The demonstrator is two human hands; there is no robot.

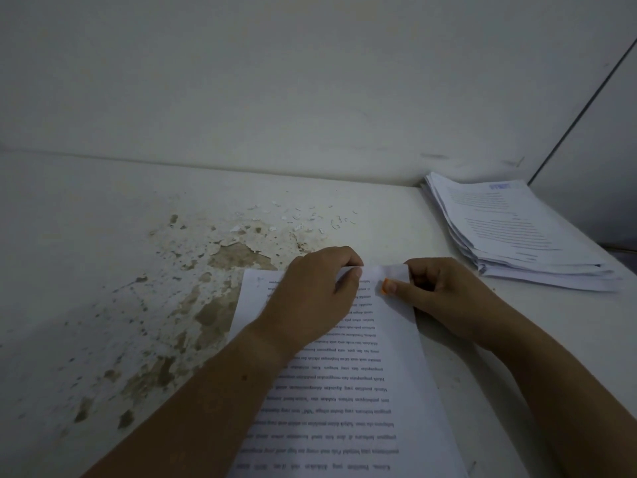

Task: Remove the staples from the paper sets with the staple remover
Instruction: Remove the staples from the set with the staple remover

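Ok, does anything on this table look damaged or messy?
Yes. The table top is peeling, with brown flaked patches left of the paper set. Loose staples and paper scraps lie scattered beyond it, and the paper stack at right is fanned unevenly.

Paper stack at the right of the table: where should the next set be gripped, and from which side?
On the paper stack, the grip is probably the near left corner, reached from the person's side with the right hand, the closer one. Sheets there lie fanned and offset, so fingers could slip under the top set; the far edge lies close to the wall.
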